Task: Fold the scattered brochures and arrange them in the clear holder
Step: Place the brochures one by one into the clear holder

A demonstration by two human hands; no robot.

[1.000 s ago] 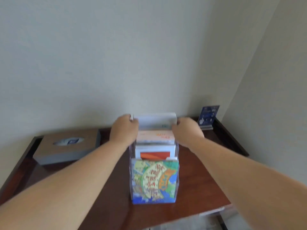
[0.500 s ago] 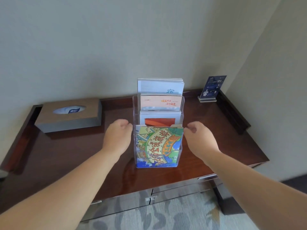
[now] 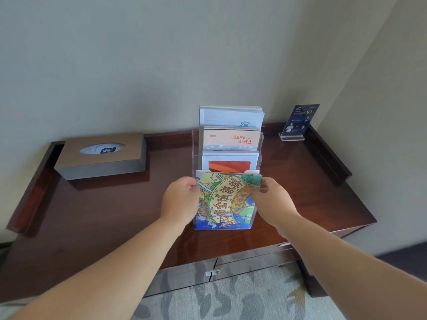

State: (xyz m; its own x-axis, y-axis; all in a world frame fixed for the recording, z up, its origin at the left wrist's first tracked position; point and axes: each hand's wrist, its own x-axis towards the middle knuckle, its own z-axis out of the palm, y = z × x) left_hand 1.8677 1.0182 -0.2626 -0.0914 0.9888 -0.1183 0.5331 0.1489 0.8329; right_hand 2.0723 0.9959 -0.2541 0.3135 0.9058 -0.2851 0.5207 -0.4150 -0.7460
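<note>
At the front pocket of the clear holder (image 3: 196, 148), pinching the front brochure (image 3: 225, 197) by both upper corners: with the curled fingers (image 3: 193, 185) of the left hand (image 3: 181, 197) at the top left edge, and with the curled fingers (image 3: 262, 187) of the right hand (image 3: 273, 200) at the top right, thumb laid over the printed face. Hard to tell whether also touching the holder's side walls there. Upright in that lowest, nearest pocket, a colourful cartoon map cover with large lettering on a curved band, its foot down at the holder's base. Behind it, in stepped pockets each higher than the last: a white brochure (image 3: 227, 165) with an orange-red panel, then a pale peach brochure (image 3: 231, 139) with orange lettering, then at the very back a thick pale blue-white brochure (image 3: 231, 117) standing above the holder's top rim. All four upright and facing forward. Under the holder, a dark reddish-brown desk (image 3: 115, 215) with a raised lip along the back and sides, set into a corner of pale walls (image 3: 138, 65). Off to the left near the back, well apart from the holder, a brown tissue box (image 3: 101, 165) with an oval opening and a blue-and-white pack showing in it. At the back right corner, a small dark blue sign card (image 3: 299, 121) tilted back in a clear stand. Below the desk's front edge, grey drawer fronts (image 3: 184, 276), and beneath them a grey patterned carpet (image 3: 231, 301).
</note>
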